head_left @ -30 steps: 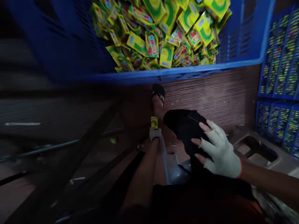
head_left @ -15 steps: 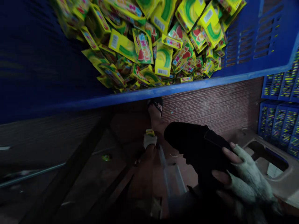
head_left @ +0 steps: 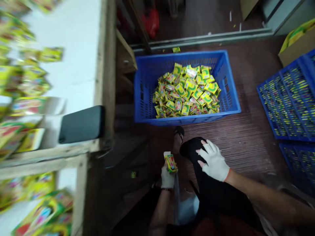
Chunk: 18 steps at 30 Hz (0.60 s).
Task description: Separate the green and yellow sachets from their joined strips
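My left hand [head_left: 167,177], in a white fingerless glove, is closed around a small yellow and green candy box [head_left: 170,163] low beside my legs. A pale flap stands up at the box's top end. My right hand [head_left: 213,160], gloved the same way, lies on my black-clad knee with its fingers spread and nothing in it. Beyond my foot, a blue plastic crate [head_left: 188,122] stands on the floor. It holds a heap of similar yellow and green candy boxes [head_left: 187,93].
At left, a wood-edged white worktop [head_left: 81,88] bears a dark phone [head_left: 81,125] and blurred yellow packs [head_left: 27,78]. Filled blue crates [head_left: 287,98] are at right, near a cardboard box [head_left: 292,49]. A red bag [head_left: 150,23] lies at the back.
My view has drawn back and swung left, bringing the worktop and whole crate into sight. The left hand has come up with the candy box. My right hand remains on my leg.
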Tool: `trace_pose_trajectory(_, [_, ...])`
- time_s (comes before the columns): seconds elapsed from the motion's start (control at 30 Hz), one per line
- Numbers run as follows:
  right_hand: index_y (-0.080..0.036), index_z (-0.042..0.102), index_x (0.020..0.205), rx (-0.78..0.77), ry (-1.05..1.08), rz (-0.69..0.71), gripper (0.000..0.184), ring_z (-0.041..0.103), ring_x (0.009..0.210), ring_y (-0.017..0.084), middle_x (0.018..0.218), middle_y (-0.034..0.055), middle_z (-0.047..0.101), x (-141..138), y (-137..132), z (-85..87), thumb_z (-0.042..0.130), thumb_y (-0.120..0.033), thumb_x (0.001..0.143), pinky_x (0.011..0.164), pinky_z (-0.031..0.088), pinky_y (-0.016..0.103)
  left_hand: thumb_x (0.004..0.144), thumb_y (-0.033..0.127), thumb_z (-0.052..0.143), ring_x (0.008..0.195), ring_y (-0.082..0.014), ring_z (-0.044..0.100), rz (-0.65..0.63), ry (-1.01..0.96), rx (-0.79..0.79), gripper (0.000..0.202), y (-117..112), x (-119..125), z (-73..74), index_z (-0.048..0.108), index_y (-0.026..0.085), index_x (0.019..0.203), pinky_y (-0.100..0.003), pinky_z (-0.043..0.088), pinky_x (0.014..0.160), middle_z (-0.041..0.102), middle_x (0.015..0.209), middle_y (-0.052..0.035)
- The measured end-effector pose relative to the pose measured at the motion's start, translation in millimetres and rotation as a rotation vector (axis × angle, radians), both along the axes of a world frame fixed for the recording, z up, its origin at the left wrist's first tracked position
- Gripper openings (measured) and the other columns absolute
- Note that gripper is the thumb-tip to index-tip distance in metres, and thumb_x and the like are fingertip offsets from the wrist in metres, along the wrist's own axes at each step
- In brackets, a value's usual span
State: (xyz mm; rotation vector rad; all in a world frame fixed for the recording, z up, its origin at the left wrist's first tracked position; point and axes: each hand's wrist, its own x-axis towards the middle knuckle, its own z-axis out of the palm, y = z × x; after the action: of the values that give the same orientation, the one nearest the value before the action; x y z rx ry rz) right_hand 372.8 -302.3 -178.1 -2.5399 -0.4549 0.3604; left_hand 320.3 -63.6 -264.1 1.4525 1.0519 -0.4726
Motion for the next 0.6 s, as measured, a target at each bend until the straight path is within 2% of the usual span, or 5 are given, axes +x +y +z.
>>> trace_pose_trajectory(0.13, [-0.021,0.069,0.115,0.365,0.031,0.036,0.030,0.059,0.127,0.038,0.122,0.0136,0.071,-25.5,28.7,19.9,0.066,-0.026,0.085,0.111,0.040,0.063,0.098,0.059,0.024,0.088,-0.0211,0.071,0.211,-0.170,-0.188,0.059,-19.9,-40.1,75.7,0.068,0.022,0.107,-0.037,0.059,0.077,0.073,0.097,-0.0090])
trace_pose_trajectory(0.23, [-0.027,0.058,0.122,0.866,0.362,-0.101,0.029,0.074,0.079,0.023,0.104,0.0075,0.073,-60.6,63.2,51.9,0.056,-0.036,0.094,0.070,0.062,0.038,0.090,0.069,0.042,0.077,-0.0202,0.070,0.442,-0.270,-0.498,0.055,-29.8,-77.5,132.7,0.071,0.023,0.101,-0.036,0.059,0.071,0.075,0.093,-0.0071])
trace_pose_trajectory(0.37, [-0.028,0.054,0.109,1.188,0.692,-0.153,0.034,0.050,0.041,0.008,0.091,-0.0002,0.068,-109.6,99.3,103.7,0.072,-0.043,0.084,0.034,0.041,0.021,0.077,0.073,0.061,0.073,-0.0228,0.070,0.520,-0.436,-0.564,0.056,-32.1,-124.9,190.6,0.072,0.022,0.099,-0.039,0.060,0.068,0.075,0.087,-0.0054])
trace_pose_trajectory(0.5, [-0.024,0.058,0.103,1.175,0.599,-0.044,0.034,0.061,0.061,0.012,0.087,0.0009,0.066,-136.8,129.3,143.2,0.077,-0.042,0.081,0.058,0.056,0.024,0.075,0.081,0.055,0.084,-0.0281,0.072,0.512,-0.621,-0.419,0.068,-15.7,-165.2,223.2,0.070,0.019,0.098,-0.043,0.060,0.074,0.074,0.087,-0.0081])
trace_pose_trajectory(0.6, [-0.022,0.062,0.103,1.162,0.500,0.111,0.034,0.067,0.085,0.016,0.096,0.0028,0.066,-150.6,157.3,160.0,0.079,-0.040,0.079,0.081,0.058,0.027,0.077,0.075,0.061,0.084,-0.0237,0.070,0.598,-0.836,-0.022,0.058,6.1,-196.9,239.3,0.067,0.020,0.096,-0.035,0.060,0.072,0.073,0.090,-0.0065])
